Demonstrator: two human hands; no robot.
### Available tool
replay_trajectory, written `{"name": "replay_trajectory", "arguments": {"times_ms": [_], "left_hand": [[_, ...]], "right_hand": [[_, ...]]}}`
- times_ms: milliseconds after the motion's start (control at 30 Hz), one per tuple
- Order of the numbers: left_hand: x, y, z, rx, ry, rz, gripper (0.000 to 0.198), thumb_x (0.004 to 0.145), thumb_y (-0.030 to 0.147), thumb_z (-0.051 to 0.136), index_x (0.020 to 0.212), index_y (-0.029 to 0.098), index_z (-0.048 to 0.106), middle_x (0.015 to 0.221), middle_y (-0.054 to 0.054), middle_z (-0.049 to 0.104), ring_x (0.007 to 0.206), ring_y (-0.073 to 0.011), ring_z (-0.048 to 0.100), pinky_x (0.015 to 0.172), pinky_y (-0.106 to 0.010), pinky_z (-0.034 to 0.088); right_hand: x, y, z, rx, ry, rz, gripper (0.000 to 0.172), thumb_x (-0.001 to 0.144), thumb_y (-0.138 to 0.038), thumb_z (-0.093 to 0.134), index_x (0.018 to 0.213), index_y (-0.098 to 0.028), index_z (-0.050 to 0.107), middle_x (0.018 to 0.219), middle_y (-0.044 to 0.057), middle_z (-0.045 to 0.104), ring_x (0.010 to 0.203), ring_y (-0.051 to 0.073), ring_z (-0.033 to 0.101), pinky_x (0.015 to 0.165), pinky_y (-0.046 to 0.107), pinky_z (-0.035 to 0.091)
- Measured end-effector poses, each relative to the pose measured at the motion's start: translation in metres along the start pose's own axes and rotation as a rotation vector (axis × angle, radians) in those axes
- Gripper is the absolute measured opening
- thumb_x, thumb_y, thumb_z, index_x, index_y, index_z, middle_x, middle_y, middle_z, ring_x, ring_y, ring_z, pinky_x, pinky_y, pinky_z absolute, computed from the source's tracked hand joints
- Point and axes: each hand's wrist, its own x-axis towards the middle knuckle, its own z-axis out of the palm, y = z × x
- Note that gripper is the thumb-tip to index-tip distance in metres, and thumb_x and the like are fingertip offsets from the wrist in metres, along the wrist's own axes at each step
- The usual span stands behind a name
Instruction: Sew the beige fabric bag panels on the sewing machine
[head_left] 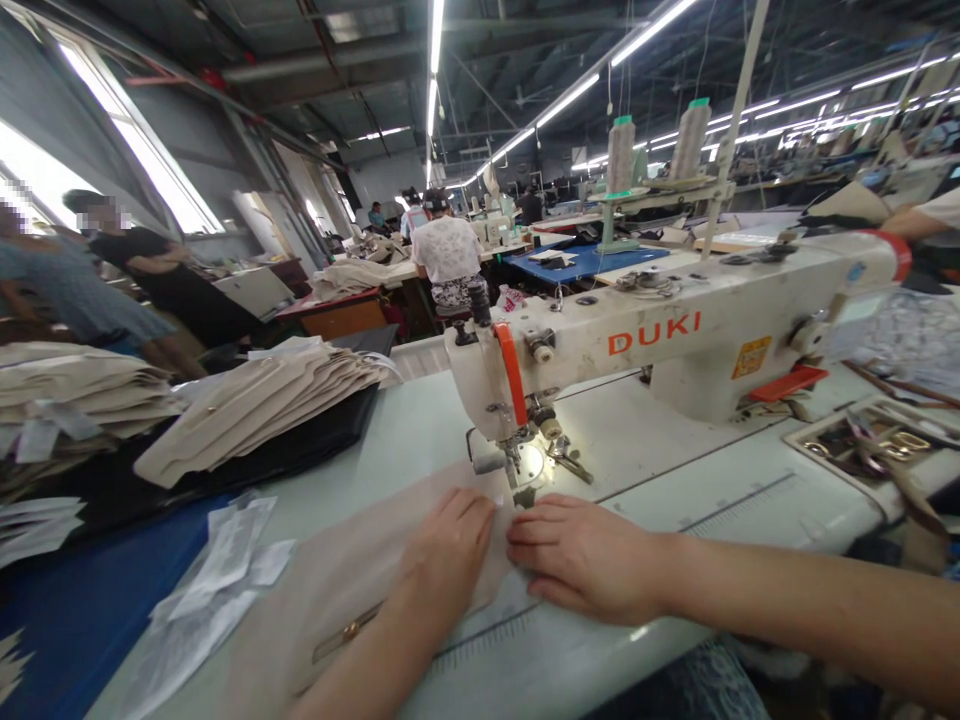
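Observation:
A pale beige fabric piece [330, 570] with a zipper [349, 632] set in it lies on the sewing table, its right edge close to the needle area [523, 462] of a white sewing machine [585, 345]. On that fabric, near its right edge, rests my left hand [450, 540], fingers together and bent, pressing the cloth. My right hand [585, 555] lies palm down just to the right, fingers stretched forward at the fabric's edge, below the presser foot. The two hands nearly meet at the fingertips. Small white bits show between them.
Beige fabric stacks [255, 400] sit at the left on dark cloth. White strips [217, 570] lie beside the beige piece. A parts tray [862, 450] with metal rings is at the right. Thread cones [621, 158] stand behind the machine. Several people are in the background.

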Motion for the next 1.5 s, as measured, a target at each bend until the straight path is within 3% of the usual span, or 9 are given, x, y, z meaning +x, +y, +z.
{"name": "replay_trajectory", "arguments": {"times_ms": [100,167,433,667,933,1167,1500], "left_hand": [[0.006,0.004,0.004,0.067,-0.134,-0.035,0.02,0.091,0.005,0.049,0.082,0.019,0.061,0.083,-0.004,0.064,0.083,-0.0211,0.061,0.078,-0.035,0.053],[0.007,0.005,0.007,0.065,-0.16,-0.043,0.022,0.091,0.004,0.048,0.082,0.02,0.06,0.084,-0.004,0.064,0.083,-0.0207,0.061,0.078,-0.034,0.053],[0.006,0.002,0.008,-0.006,-0.013,0.032,0.028,0.094,0.006,0.041,0.089,0.019,0.064,0.089,-0.004,0.068,0.085,-0.0184,0.063,0.079,-0.032,0.056],[0.007,0.005,0.006,0.088,0.106,0.127,0.032,0.094,0.003,0.036,0.09,0.016,0.065,0.09,-0.006,0.071,0.085,-0.0193,0.066,0.079,-0.032,0.058],[0.007,0.007,0.006,0.13,0.034,0.16,0.033,0.09,-0.001,0.035,0.087,0.016,0.062,0.086,-0.007,0.071,0.078,-0.0205,0.068,0.072,-0.034,0.059],[0.004,0.006,0.006,0.159,-0.006,0.144,0.029,0.085,-0.002,0.041,0.095,0.016,0.061,0.09,-0.007,0.071,0.081,-0.0223,0.069,0.072,-0.035,0.059],[0.002,0.006,0.006,0.181,-0.023,0.151,0.029,0.088,0.0,0.039,0.086,0.019,0.06,0.084,-0.005,0.07,0.076,-0.0216,0.065,0.064,-0.033,0.055]], "right_hand": [[0.0,0.003,0.004,-0.023,0.008,-0.028,0.026,0.1,-0.03,0.051,0.113,-0.013,0.066,0.113,0.01,0.071,0.111,0.022,0.058,0.102,0.037,0.04],[-0.001,0.005,0.006,-0.015,0.041,-0.048,0.025,0.1,-0.028,0.049,0.111,-0.013,0.067,0.112,0.01,0.071,0.11,0.022,0.058,0.102,0.037,0.041],[-0.002,0.007,0.006,0.014,0.091,-0.046,0.023,0.099,-0.026,0.05,0.104,-0.013,0.068,0.11,0.01,0.071,0.111,0.022,0.058,0.102,0.036,0.041],[-0.005,0.006,0.011,-0.002,0.114,-0.068,0.024,0.099,-0.026,0.048,0.097,-0.014,0.068,0.104,0.01,0.072,0.105,0.021,0.061,0.098,0.036,0.043],[-0.003,0.005,0.009,-0.002,0.098,-0.065,0.025,0.099,-0.03,0.049,0.103,-0.013,0.067,0.108,0.009,0.071,0.105,0.021,0.06,0.099,0.035,0.042],[-0.003,0.006,0.016,0.004,0.124,-0.079,0.025,0.099,-0.029,0.047,0.095,-0.015,0.068,0.094,0.007,0.072,0.095,0.02,0.061,0.095,0.035,0.044],[-0.004,0.007,0.017,0.018,0.126,-0.072,0.025,0.099,-0.029,0.047,0.097,-0.016,0.067,0.095,0.008,0.072,0.096,0.02,0.06,0.096,0.035,0.043]]}}
